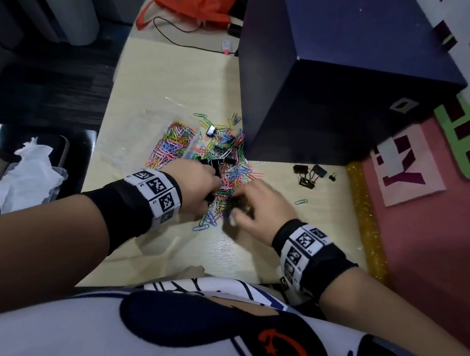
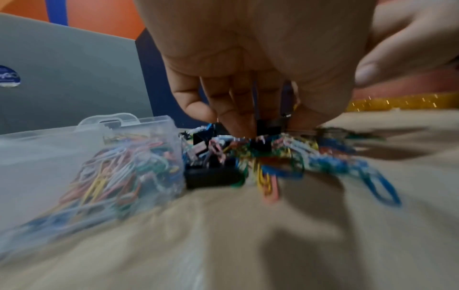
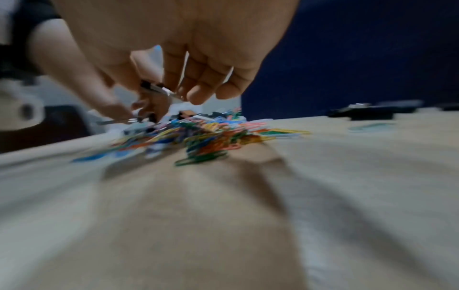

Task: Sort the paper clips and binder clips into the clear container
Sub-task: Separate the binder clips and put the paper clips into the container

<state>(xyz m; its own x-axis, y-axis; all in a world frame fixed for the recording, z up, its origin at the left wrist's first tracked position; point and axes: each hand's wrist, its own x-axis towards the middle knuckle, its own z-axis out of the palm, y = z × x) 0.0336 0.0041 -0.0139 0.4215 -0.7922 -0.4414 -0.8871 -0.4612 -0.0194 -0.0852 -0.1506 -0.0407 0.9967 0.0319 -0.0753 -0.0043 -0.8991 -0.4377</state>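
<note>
Head view, pale wood-grain tabletop (image 1: 299,234). Loose heap of coloured wire paper clips (image 1: 229,161) at centre, small black metal binder clips mixed through it. Clear plastic lidded container (image 1: 172,143) sits at about 10 o'clock from the heap, touching its edge, already holding many coloured clips. A separate cluster of black binder clips (image 1: 311,173) lies at 3 o'clock, well apart from the heap. One stray pale-green paper clip (image 1: 301,202) at 4 o'clock.

Left hand (image 1: 199,186): fingers curled down into the heap, pinching something dark in the left wrist view, likely a binder clip; blur prevents certainty. Right hand (image 1: 260,206): fingers bent, gripping a black binder clip with silver wire handles (image 3: 159,91), clear of the table in the right wrist view.

Risks, as judged:
- Paper clips interlock. Lifting one binder clip could drag a chain of them off the heap and scatter them toward the 6 o'clock table edge.
- Both hands work very near each other; a bump could knock the held clip loose.
- The container is light and its wall touches the heap. A sideways sweep by the left hand could shove or tip it.
- Binder clips dropped among the paper clips in the container would spoil the sort.
</note>
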